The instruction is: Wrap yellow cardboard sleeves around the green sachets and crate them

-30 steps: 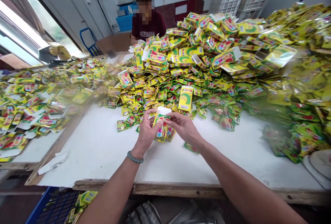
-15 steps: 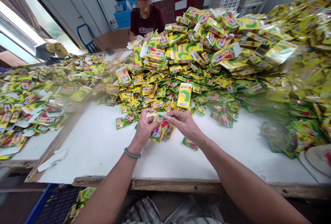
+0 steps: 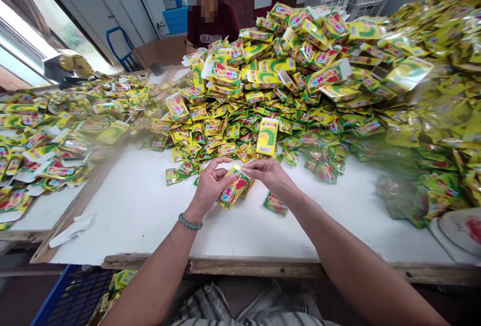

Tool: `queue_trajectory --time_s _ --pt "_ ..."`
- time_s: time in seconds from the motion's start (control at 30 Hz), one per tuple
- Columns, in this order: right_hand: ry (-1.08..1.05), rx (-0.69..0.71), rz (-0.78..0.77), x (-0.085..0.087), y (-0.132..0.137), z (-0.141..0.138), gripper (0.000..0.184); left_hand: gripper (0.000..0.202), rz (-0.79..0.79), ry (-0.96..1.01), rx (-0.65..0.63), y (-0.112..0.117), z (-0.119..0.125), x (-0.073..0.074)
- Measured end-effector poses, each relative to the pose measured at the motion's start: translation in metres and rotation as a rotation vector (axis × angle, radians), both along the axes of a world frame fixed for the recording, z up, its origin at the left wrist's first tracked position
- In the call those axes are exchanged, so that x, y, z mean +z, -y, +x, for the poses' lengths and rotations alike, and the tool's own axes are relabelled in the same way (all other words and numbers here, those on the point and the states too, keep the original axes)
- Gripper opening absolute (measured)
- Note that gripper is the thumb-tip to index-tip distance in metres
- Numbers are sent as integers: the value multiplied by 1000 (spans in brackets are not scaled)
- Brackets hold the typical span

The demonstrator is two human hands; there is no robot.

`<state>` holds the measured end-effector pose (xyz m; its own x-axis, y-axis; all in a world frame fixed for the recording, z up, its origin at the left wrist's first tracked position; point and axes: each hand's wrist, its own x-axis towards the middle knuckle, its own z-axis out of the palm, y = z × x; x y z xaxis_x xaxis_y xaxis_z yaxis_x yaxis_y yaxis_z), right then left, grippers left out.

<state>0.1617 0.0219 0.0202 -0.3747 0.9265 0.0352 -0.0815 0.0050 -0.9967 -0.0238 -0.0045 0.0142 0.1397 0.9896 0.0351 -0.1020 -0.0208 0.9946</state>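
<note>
My left hand [image 3: 209,186] is closed around a small yellow candy box [image 3: 230,194] with a watermelon picture and colourful letters, tilted over the table. At its upper end, the fingertips of my right hand [image 3: 273,177] are pinched on the white flap. Part of a packet shows behind the box; whether it touches my hands, I cannot tell. Just beyond my hands a yellow box [image 3: 267,137] leans upright against the heap. A green sachet [image 3: 276,204] lies on the table below my right wrist.
A high heap of yellow boxes [image 3: 268,79] and green sachets [image 3: 326,171] covers the back of the white table [image 3: 150,220]. More boxes lie at left beyond a wooden strip [image 3: 80,203]. A blue crate [image 3: 56,296] stands below. Another person [image 3: 213,25] sits opposite.
The box in my left hand has turned slightly, and its white end flap shows more between my fingers. My right fingertips stay at that end. The view has shifted a little.
</note>
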Motion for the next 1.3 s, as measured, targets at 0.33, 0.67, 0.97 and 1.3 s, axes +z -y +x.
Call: queue_trajectory --time_s 0.33,0.67,0.97,1.3 --pt "265 -193 548 -2 24 -22 26 57 -9 142 101 -1 -3 4" --pt "245 -73 356 -8 22 -21 41 64 -11 44 -32 -1 0 5" --pt "489 -505 398 13 -1 18 35 28 -224 -1225 -266 93 -150 89" --pt "1009 -378 340 24 -7 39 24 47 -305 -1399 57 111 -185 58"
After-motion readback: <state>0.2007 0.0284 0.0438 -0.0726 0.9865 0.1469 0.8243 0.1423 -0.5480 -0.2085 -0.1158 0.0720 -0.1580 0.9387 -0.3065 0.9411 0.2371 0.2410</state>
